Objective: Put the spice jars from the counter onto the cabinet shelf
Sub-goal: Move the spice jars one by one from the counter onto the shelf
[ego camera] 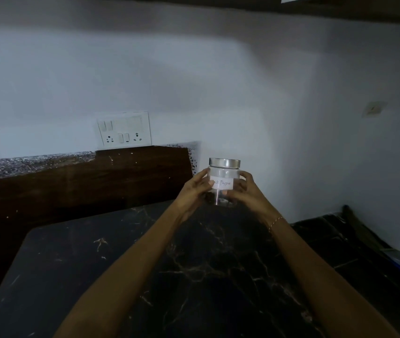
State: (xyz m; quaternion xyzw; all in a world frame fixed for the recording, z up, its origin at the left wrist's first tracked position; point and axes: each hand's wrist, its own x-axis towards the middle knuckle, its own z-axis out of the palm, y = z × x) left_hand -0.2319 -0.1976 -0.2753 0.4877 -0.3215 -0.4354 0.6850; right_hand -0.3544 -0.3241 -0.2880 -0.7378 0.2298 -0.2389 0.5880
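we hold one glass jar (223, 181) up in front of us with both hands, lifted clear of the dark marbled counter (206, 269) below. our left hand (195, 191) wraps the jar's left side, fingers curled round the glass and the thumb lying across the near face, just covering the start of the label (222, 183). our right hand (244, 195) grips the right side the same way, fingers curled behind and the thumb pressed low on the front. the jar stands upright between the two hands, its silver screw lid (224, 163) on top and free of our fingers. the white label reads "pepper", with the first word partly hidden by the left thumb. something dark sits low in the jar, but we cannot tell how much. a thin chain bracelet (275, 222) circles the right wrist. behind the jar rises a pale wall, with a white switch and socket plate (123, 130) to the left, just above a dark wooden board (82, 176) that leans along the counter's back edge.
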